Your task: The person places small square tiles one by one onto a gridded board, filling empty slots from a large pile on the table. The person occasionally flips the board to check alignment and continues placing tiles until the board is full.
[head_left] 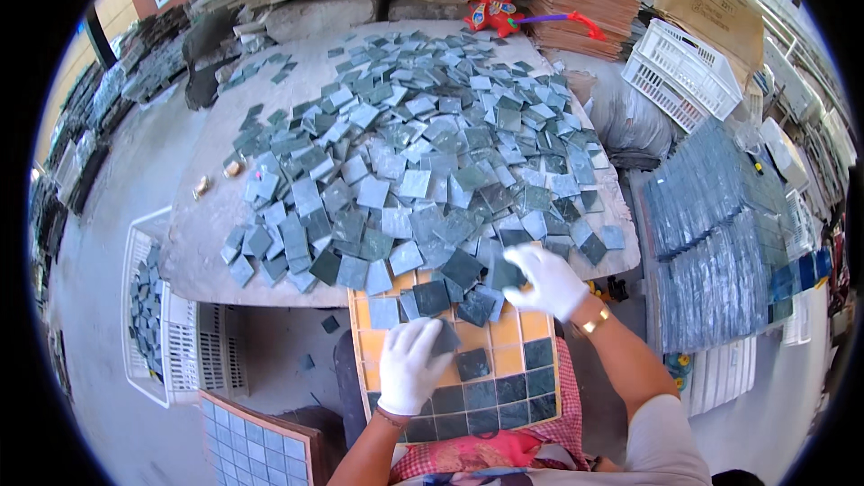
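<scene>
A gridded board (506, 360) with yellow-orange square cells rests on my lap, its far edge under the table's near edge. Dark green-grey stone tiles (481, 394) fill its lower rows and part of the right side. Loose tiles lie over its upper part. My left hand (412, 367), in a white glove, pinches a dark stone tile (445, 338) above the board's middle. My right hand (551, 283), also white-gloved, is at the board's upper right edge, thumb and fingers around a grey stone tile (502, 272) slightly blurred by motion.
A big heap of loose tiles (423, 153) covers the table (202, 243). At left stands a white crate (184, 342) of tiles; below it leans a tiled panel (256, 441). Stacked tile sheets (711, 234) and white crates (682, 72) are at right. A red toy (493, 13) lies behind.
</scene>
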A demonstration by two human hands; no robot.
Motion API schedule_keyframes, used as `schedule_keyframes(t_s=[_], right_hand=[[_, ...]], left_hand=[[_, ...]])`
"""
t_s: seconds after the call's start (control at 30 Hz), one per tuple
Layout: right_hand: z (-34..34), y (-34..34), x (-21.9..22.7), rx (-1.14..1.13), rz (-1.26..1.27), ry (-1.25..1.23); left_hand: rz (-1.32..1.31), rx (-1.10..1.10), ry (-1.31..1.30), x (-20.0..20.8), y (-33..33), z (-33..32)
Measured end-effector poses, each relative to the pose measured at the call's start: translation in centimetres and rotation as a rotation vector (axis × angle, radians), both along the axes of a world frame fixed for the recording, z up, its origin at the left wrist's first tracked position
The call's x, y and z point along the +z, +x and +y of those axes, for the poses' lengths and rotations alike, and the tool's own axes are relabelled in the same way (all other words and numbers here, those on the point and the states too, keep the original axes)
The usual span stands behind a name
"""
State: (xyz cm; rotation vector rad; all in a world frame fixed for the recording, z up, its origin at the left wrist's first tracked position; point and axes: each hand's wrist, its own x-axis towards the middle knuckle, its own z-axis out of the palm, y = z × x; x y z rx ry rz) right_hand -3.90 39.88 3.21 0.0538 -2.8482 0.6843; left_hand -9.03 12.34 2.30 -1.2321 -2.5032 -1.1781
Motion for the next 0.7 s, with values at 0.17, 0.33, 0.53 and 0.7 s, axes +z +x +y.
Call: schedule_keyframes(t_s=[0.17,0.33,0.53,0.7], right_hand=[[-0.6,8.0,0.0,0.016,-0.176,0.016],[-1.1,9.1,-1.4,-0.057,-0.179,-0.038],[-1.3,8.3,-0.9,-0.030,-0.277,-0.048],[-3.6,8.7,0.7,-0.003,-0.138,-0.148]], left_hand=[[-0.112,-0.244,-0.045,-1.7,2.9,1.5],[-0.084,-0.272,-0.125,-0.9,3.5,2.4],[-0.049,-0.312,-0.194,-1.3,4.8,2.4],[-0.008,-0.306,-0.208,-1.0,5.4,3.0]])
